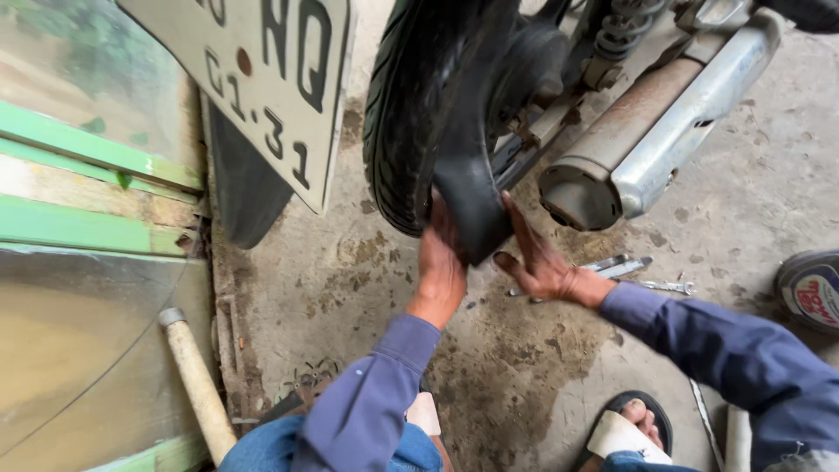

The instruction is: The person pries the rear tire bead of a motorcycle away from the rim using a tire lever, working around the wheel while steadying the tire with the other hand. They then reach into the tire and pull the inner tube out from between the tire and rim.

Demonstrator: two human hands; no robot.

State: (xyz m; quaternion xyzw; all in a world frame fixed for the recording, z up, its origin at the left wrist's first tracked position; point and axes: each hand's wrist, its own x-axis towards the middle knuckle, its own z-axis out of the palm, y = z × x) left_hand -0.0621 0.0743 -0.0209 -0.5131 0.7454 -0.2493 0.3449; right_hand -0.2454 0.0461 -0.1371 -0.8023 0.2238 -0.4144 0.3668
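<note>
Glass panels framed in green-painted wood [79, 223] fill the nine o'clock side, and a pale wooden handle [197, 385] leans against them toward seven o'clock. At eleven o'clock hangs a rectangular off-white number plate [271, 79] with dark characters, tilted, with a black mudflap [249, 188] showing beneath its lower edge.

At twelve o'clock stands a motorcycle's rear tyre [406, 114], black and treaded, raised over the stained concrete floor [350, 280]. A black rubber inner tube [472, 201] hangs out of the tyre's lower side, just right of the tread. The left hand [440, 262], at the centre of the view, presses up against the tube's left edge with fingers curled round it, the palm hidden behind the rubber. The right hand [542, 258], just toward three o'clock from it, holds the tube's right edge with fingers spread along it and the thumb tucked under. So the tube sits between both hands, touching each, directly above them toward twelve. Both arms wear blue-purple sleeves.

At one to two o'clock runs a silver and rusty exhaust pipe [647, 140], its open end facing the tube. Beneath the right hand, metal spanners [625, 267] lie on the floor. At three o'clock, at the frame edge, sits a round can [808, 288] with a blue, white and red label. At five o'clock a foot in a black sandal [634, 428] rests on the concrete.
</note>
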